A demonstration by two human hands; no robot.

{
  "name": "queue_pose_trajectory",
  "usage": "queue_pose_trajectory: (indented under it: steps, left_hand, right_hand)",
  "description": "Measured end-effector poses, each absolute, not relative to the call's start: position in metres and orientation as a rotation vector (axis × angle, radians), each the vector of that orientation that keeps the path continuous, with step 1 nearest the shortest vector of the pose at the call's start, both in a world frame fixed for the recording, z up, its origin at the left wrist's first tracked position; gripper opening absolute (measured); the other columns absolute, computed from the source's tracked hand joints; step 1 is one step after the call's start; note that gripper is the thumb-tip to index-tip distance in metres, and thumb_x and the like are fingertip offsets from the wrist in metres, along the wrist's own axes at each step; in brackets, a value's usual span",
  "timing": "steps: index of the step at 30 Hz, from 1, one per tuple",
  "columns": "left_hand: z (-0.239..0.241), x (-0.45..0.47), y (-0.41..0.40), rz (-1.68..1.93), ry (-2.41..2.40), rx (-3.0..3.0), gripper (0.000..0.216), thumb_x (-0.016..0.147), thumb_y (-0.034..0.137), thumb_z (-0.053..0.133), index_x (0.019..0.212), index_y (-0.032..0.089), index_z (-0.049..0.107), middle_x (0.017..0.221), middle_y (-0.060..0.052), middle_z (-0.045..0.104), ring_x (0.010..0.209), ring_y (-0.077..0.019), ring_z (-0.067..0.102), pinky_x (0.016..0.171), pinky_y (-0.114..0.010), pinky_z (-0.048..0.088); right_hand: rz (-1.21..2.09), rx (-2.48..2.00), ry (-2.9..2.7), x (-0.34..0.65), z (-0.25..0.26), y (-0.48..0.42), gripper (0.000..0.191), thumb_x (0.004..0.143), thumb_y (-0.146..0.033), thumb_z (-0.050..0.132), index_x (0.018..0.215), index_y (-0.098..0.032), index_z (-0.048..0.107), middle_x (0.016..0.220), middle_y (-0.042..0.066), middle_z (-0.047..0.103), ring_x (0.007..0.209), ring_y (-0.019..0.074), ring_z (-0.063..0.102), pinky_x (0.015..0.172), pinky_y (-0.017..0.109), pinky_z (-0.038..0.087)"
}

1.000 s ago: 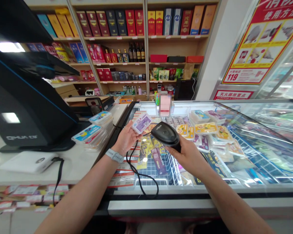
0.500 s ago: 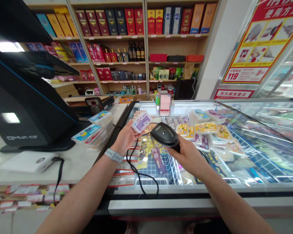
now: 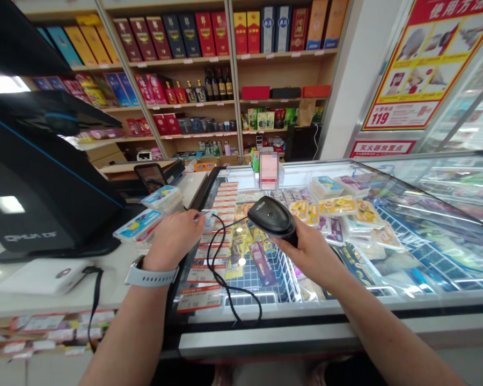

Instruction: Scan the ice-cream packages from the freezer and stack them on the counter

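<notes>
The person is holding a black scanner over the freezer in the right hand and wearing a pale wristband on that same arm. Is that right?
Not quite: the head view shows the pale wristband on the left arm. The right hand does hold the black scanner over the freezer.

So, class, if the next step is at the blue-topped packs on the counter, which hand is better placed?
The left hand, probably: it is beside the blue-topped packs, though seemingly holding a clear pack. The right hand is farther off, over the freezer, gripping the scanner.
</notes>
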State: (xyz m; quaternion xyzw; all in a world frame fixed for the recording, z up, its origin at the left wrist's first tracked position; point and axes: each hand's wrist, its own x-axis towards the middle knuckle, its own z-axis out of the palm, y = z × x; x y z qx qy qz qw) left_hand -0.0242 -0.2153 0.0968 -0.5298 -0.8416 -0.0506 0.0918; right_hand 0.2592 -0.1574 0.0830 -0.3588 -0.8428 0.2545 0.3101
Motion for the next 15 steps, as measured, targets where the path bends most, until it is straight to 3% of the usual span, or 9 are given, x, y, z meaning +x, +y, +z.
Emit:
queue_pose_trajectory:
  steps: [8,15]
  left_hand:
    - [0.065,-0.037,-0.193,-0.102,-2.480,-1.653,0.045,0.090,0.046,0.043,0.115,0.016,0.065,0.100,-0.018,0.069,0.096,-0.0326,0.066,0.081,-0.039,0.050]
    - [0.046,-0.035,-0.180,-0.101,-2.403,-1.661,0.057,0.089,0.059,0.044,0.118,0.013,0.060,0.101,-0.019,0.063,0.096,-0.0340,0.062,0.079,-0.039,0.050]
  right_hand:
    - [0.674,-0.933,-2.238,0.259,0.084,-0.158,0.022,0.089,-0.035,0.057,0.103,-0.019,0.054,0.092,0.007,0.067,0.084,0.0238,0.062,0.073,0.033,0.043]
    - [0.639,-0.961,-2.259,0.259,0.083,-0.158,0.020,0.088,-0.034,0.057,0.101,-0.018,0.054,0.092,0.008,0.066,0.083,0.0234,0.062,0.071,0.032,0.042]
